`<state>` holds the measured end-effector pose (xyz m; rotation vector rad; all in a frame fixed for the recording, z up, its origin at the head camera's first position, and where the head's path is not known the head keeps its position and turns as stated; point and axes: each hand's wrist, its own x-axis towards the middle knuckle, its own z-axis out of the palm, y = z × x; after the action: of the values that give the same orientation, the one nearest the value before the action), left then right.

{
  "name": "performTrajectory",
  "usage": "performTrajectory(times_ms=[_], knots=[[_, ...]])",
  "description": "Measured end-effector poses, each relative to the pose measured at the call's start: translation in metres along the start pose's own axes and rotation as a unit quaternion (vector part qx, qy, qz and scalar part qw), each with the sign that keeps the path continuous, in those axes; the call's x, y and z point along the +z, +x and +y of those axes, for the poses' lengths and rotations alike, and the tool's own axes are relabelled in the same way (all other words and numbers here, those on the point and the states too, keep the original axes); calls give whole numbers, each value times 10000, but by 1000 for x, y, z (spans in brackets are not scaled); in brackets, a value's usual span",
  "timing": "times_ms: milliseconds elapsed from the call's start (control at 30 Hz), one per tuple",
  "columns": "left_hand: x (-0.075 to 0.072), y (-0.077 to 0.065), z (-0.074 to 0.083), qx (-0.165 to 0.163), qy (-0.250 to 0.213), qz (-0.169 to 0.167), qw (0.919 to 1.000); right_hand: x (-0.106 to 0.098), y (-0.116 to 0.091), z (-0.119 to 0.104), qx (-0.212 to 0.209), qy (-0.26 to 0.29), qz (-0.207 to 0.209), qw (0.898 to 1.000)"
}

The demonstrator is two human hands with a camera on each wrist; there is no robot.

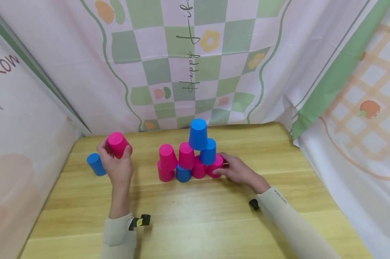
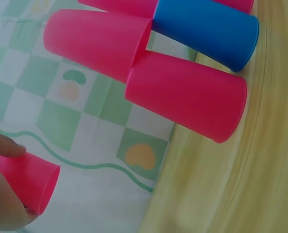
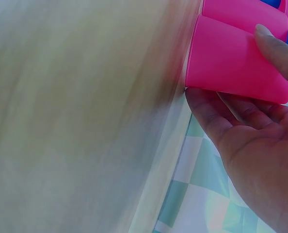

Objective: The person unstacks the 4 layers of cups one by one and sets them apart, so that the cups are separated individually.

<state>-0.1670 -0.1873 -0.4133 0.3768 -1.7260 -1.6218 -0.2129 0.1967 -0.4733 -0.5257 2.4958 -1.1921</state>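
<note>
My left hand (image 1: pixel 118 167) grips an upside-down pink cup (image 1: pixel 118 144) between thumb and fingers, held up left of the stack. Close by that hand, a blue cup (image 1: pixel 96 164) stands on the table. In the middle is a stack of upturned pink and blue cups in three tiers, topped by a blue cup (image 1: pixel 198 135). My right hand (image 1: pixel 238 169) holds the rightmost pink cup (image 3: pixel 236 60) of the bottom tier, thumb on one side and fingers on the other. The left wrist view shows the stack's left end, with a pink cup (image 2: pixel 187 94) at its base.
A wooden table (image 1: pixel 188 223) carries everything. Behind it hangs a checked curtain (image 1: pixel 182 64), close to the table's back edge. More patterned cloth (image 1: pixel 360 90) hangs at the right, and a pale cloth (image 1: pixel 26 144) at the left.
</note>
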Motion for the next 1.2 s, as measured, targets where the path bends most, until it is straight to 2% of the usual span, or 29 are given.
performTrajectory(times_ms=[300,467,800,1200], knots=[[-6,4,-13,-549,244,70,9982,0,-1,2,-114,9,54,9999],[-10,4,-24,-677,291,57,9973,1,-1,3,-154,17,70,9999],[-16,4,-40,-934,698,81,9931,1,0,4,-178,-52,83,9998],[-21,18,-54,-1188,784,238,9895,0,1,5,-142,-20,53,9999]])
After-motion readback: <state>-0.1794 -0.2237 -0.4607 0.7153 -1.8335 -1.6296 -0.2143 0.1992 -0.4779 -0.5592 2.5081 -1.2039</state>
